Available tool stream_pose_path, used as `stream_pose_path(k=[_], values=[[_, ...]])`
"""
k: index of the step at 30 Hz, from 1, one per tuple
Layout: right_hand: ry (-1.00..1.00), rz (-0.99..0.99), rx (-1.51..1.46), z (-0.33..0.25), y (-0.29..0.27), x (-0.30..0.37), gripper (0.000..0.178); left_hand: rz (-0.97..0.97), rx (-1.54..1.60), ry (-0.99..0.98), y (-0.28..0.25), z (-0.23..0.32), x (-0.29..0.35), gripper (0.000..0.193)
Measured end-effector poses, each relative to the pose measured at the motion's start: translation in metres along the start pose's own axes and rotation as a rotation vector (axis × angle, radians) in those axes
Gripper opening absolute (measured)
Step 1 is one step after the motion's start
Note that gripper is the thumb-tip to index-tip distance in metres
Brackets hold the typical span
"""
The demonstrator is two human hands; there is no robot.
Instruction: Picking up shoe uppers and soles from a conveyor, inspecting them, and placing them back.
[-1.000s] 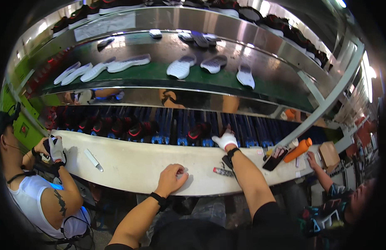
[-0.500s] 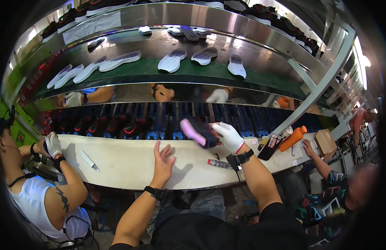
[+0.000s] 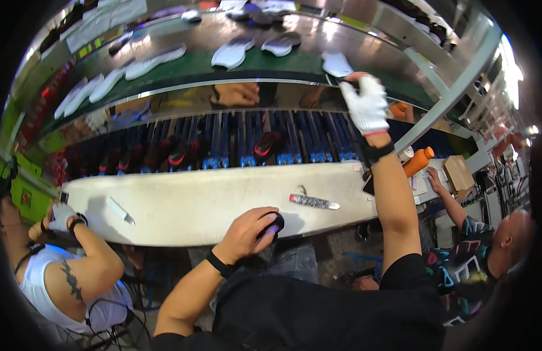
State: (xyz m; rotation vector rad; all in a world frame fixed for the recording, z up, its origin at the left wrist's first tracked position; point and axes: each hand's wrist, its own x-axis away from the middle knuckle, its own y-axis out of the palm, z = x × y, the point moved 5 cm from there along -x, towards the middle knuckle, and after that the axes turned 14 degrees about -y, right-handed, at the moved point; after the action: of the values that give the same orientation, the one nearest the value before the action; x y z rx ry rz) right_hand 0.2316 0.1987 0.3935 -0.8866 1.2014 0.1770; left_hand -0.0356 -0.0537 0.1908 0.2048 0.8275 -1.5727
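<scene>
Left hand (image 3: 246,233): grip now closed on the dark shoe (image 3: 278,222)
Right hand (image 3: 366,106): risen to the white sole (image 3: 336,63); can't tell its grip
Shoe: mostly hidden from here

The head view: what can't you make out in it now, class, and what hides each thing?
All in the head view:
- Black rounded object: mostly covered by the bare left hand, so its full shape is unclear.
- White shoe sole: near end behind the white-gloved right hand; whether it is gripped is unclear.
- Black flat object: mostly behind the right forearm.
- Left co-worker's white glove: too small to tell what it holds.
</scene>
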Motion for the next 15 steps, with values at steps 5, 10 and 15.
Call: stream_pose_path(k=[5, 10, 15], values=[[-0.408, 0.127, -0.124, -0.128, -0.082, 0.051, 0.033, 0.042, -0.259, 0.003, -0.037, 0.033, 0.004, 0.056], [0.500, 0.069, -1.329, -0.153, -0.057, 0.148, 0.032, 0.089, -0.282, -0.109, -0.044, 0.032, 0.011, 0.047], [0.489, -0.084, -1.519, -0.228, -0.019, 0.221, 0.032, 0.179, 0.172, -0.537, -0.028, 0.019, 0.035, 0.016]])
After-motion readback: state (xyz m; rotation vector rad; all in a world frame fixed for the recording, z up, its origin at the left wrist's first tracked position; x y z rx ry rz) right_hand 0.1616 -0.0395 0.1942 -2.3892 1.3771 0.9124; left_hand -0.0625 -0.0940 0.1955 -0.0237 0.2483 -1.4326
